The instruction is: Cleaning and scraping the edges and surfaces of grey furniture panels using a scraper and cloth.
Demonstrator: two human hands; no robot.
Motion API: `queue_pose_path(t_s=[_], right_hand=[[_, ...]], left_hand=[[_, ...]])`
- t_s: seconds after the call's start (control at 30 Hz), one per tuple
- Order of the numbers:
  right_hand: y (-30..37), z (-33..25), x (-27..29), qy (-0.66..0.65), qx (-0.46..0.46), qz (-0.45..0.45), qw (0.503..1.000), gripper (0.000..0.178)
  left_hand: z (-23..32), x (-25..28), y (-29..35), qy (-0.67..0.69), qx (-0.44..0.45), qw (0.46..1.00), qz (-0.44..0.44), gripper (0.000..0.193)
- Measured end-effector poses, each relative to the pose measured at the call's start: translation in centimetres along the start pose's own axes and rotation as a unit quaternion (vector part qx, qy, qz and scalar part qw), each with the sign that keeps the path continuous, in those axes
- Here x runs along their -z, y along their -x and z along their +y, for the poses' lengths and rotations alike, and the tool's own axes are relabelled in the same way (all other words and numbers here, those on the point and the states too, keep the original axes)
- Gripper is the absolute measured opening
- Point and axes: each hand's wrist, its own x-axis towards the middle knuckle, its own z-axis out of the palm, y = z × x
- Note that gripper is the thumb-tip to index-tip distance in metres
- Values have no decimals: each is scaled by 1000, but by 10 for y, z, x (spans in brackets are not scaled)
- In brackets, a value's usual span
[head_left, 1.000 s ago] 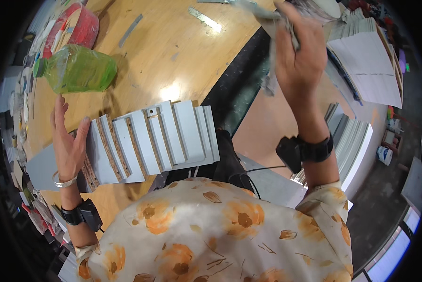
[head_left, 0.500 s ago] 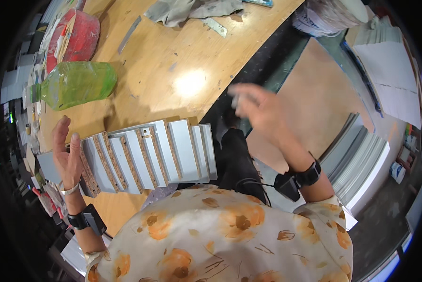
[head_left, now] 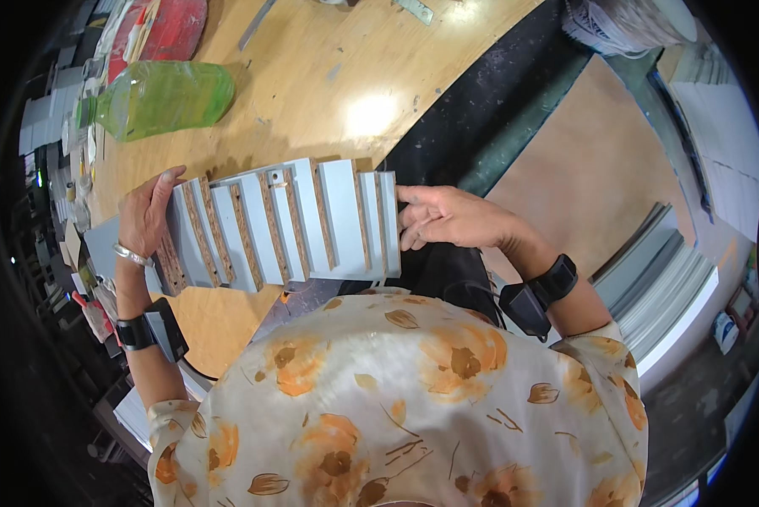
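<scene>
A fanned row of light grey chipboard panels with raw brown edges lies across the near side of the table in front of me. My left hand grips the row near its left end, the thumb against a panel and the fingertips at the far edge. Against the right end, my right hand presses with bent fingers; some fingertips are hidden behind the last panel. One panel in the middle has a small hole near its far edge. Another grey panel sticks out to the left beyond my left wrist.
On the wooden table lies a transparent green bottle on its side. Behind it is a red container with sticks. A white bucket stands at the far right, and stacked panels stand at the right.
My right hand has come from the air down to the right end of the row. The left hand has closed onto the left end. The view has shifted, so the table things sit higher.
</scene>
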Motion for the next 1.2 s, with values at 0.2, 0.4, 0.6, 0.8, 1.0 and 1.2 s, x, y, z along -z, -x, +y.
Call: queue_pose_path(t_s=[0.2,0.4,0.6,0.8,1.0,1.2], right_hand=[[3,7,-23,-64,55,31,996,63],[1,26,-57,-120,81,174,974,51],[10,45,-81,-79,84,298,948,47],[12,13,-73,110,83,440,887,42],[-17,-84,-29,322,190,533,759,34],[-56,-145,53,565,263,572,533,34]], left_hand=[[-8,-4,2,0,2,1000,-12,55],[-11,-11,-6,-7,-22,1000,19,59],[2,-1,-5,-18,-21,999,17,56],[-1,-6,2,-16,-43,995,86,53],[0,-9,8,73,-10,989,126,41],[9,-10,12,87,11,982,168,39]])
